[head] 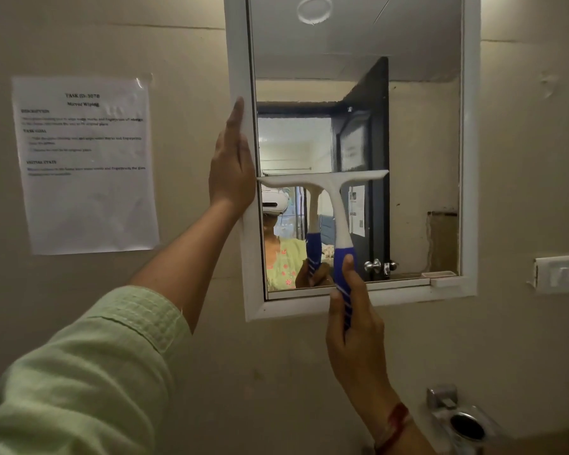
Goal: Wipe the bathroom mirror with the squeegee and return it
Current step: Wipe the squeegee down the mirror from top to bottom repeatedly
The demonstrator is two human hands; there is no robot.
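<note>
Squeegee (334, 205) sitting up on the glass, its white blade bar lying level across the middle of the mirror (418, 142), from just beside the left frame edge to about the centre, with the white neck running down into a blue grip. The right hand (353, 326) is gripping that blue handle from below, fingers wrapped tight round it and the thumb lying straight up along its front, near the mirror's bottom edge. A red thread band (393, 428) is showing on that wrist. Over on the left, the left hand (232, 162) is lying flat against the white frame (472, 159), fingers straight and pressed together, pointing up, the palm resting on the frame's left upright right beside the end of the blade; it is holding nothing. Its arm is reaching in from the near left in a pale green sleeve (89, 366). The glass is reflecting the squeegee handle, the person's green top, a dark door and a metal door knob. A printed sheet (86, 165) is sticking to the beige wall well to the left of the mirror. A white switch plate (562, 274) is sitting on the wall to the right, and a metal fitting (463, 421) is jutting out at the near right below it.
</note>
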